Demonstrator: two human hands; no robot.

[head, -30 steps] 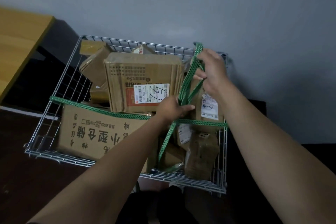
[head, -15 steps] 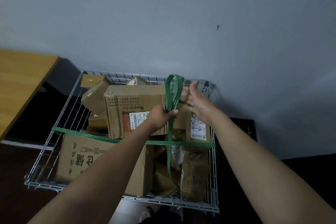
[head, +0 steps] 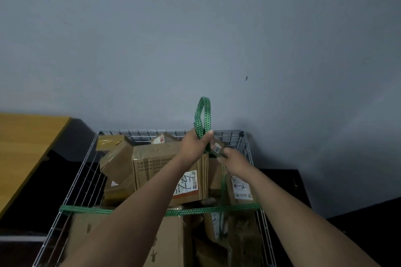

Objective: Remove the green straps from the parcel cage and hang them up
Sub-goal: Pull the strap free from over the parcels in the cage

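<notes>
Grey wall [head: 195,39], wooden tabletop [head: 23,149]

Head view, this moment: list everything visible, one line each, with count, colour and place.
wire cage: one, silver, against the wall, lower centre.
cardboard parcels: several, brown, piled inside the cage; exact count unclear.
stretched strap: one, green, taut across the cage from side to side.
looped strap: one, green, loop standing above the cage, tail running down into it.
tabletop: one, yellow-brown wood, left of the cage.
wall: one, grey-blue, behind the cage.
left grip: one, holds the looped strap just below its loop.
right grip: one, pinches the same strap lower down.
</notes>
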